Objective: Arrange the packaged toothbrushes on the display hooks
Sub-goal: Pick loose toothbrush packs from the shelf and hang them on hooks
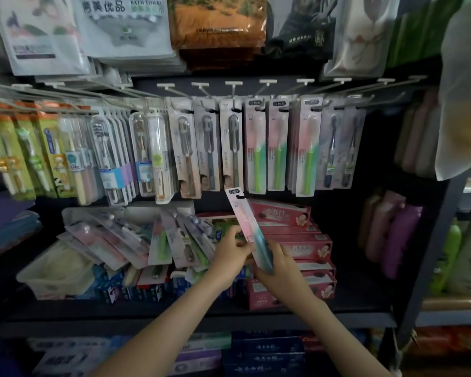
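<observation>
Toothbrush pack (249, 229), pink and teal, tilts up-left below the full hooks (267, 85), in front of red boxes (297, 240). The left hand (233, 250) pinches its mid edge with curled fingers; the right hand (279, 263) grips its lower end. Loose packs (136, 240) lie heaped to the left.

You have a single view, a wide-angle camera worn on your head, facing forward and slightly down from close range. Your fingers (233, 235) sit just below centre, with the display hooks (267, 81) above them and the shelf (351, 319) edge beneath, nearer you.
</observation>
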